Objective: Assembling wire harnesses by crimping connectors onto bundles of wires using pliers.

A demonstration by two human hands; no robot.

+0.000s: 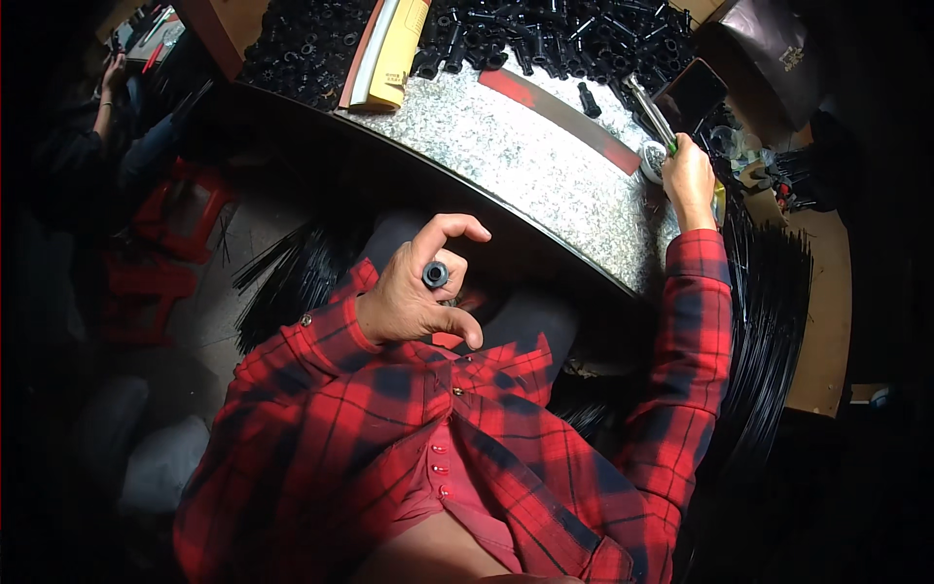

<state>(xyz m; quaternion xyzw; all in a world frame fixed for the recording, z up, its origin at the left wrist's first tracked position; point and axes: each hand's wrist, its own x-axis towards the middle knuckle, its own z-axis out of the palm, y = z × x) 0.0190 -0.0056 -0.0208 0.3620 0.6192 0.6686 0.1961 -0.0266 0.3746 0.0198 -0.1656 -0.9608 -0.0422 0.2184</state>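
In front of my body, my left hand (413, 287) curls its lower fingers round a short black tubular part (435, 274). The part's round open end faces up, while the thumb and index finger stand apart and touch nothing. Over the table's right side, my right hand (689, 180) is closed on a long, slim metal tool (650, 112) with a bit of green by the fingers. Its far tip reaches toward the heap of black parts (545, 39); its exact kind cannot be made out. Beside that hand sits a small round white-rimmed container (653, 162).
On the speckled table (486, 136) lie a flat reddish-grey strip (559, 119), a yellow box (401, 58) and a dark phone (693, 95). Bundles of thin black rods (769, 321) stand at the right. Red stools (180, 209) and another person (97, 146) are at the left.
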